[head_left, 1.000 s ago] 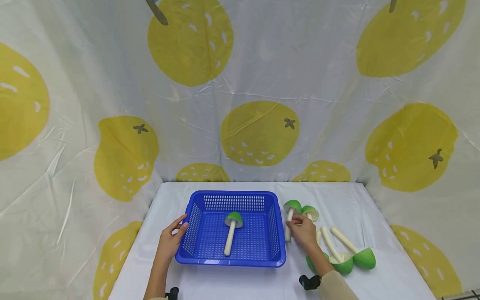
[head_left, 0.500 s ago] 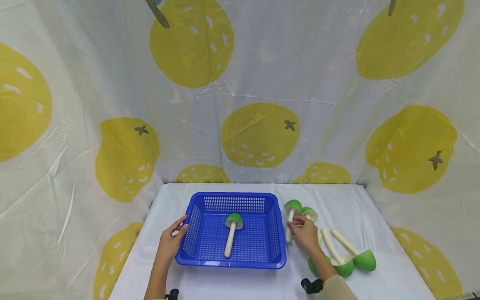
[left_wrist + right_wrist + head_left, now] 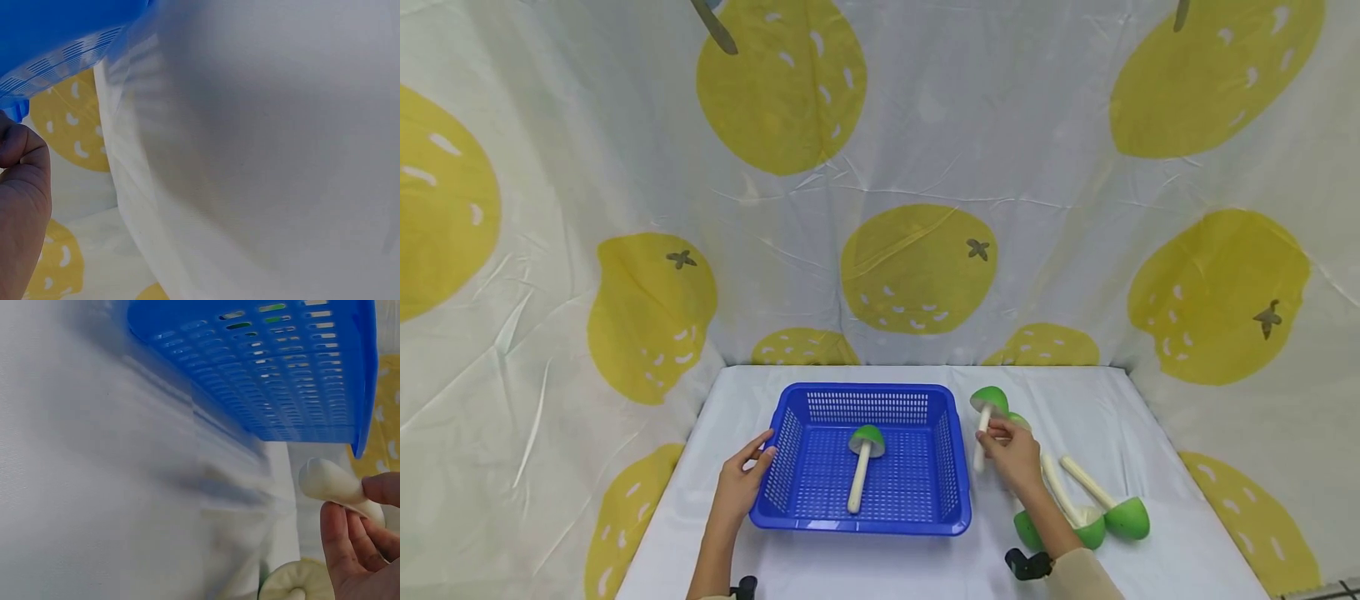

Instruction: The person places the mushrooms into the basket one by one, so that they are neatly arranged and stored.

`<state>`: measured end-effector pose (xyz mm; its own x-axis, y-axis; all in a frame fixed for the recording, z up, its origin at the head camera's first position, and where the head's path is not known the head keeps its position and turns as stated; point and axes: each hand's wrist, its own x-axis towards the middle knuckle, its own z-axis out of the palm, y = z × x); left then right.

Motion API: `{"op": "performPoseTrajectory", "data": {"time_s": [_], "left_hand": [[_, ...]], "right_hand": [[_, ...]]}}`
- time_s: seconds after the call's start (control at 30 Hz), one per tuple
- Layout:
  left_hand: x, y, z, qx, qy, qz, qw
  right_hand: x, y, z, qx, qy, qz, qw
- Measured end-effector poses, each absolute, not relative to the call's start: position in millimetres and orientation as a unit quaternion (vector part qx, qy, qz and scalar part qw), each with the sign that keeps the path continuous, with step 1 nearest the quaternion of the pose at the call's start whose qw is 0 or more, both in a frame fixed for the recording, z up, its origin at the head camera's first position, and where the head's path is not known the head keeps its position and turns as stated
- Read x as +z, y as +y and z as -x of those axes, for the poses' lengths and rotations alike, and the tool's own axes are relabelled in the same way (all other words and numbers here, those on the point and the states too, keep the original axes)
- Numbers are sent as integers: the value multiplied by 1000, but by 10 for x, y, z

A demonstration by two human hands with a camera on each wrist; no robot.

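A toy mushroom point(image 3: 989, 400) with a green cap and white stem is pinched at the stem between the thumb and fingers of my right hand point(image 3: 1013, 454), just right of the blue plastic basket point(image 3: 859, 528). In the right wrist view the white stem point(image 3: 331, 481) shows between thumb and fingers, above the table. My left hand point(image 3: 741, 483) holds the basket's left rim. Inside the basket lies another green-capped mushroom point(image 3: 861, 475). In the left wrist view, only part of the left hand point(image 3: 25, 187) shows beside the basket.
Several more mushrooms lie right of the basket, among them one with a green cap point(image 3: 1127, 518) at the far right and one point(image 3: 1019, 421) partly hidden behind the right hand. A white cloth point(image 3: 850, 567) covers the table. Fruit-printed curtains point(image 3: 917, 167) surround it.
My right hand has lifted the pinched mushroom slightly off the table, moving it up and a little to the right. The left hand and the basket stay in place.
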<state>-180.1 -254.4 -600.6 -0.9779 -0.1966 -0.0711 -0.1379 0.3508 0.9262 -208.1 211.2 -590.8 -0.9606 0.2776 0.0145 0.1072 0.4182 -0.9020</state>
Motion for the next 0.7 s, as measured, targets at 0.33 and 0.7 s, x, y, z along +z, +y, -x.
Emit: {"op": "performPoseTrajectory", "data": {"time_s": [0.33, 0.7], "left_hand": [[-6002, -2542, 1810, -558, -823, -102, 27], [-6006, -2544, 1800, -555, -825, -98, 30]], "right_hand": [[-5751, 2071, 2071, 542, -830, 92, 93], [-5495, 1929, 2007, 570, -813, 57, 102]]}}
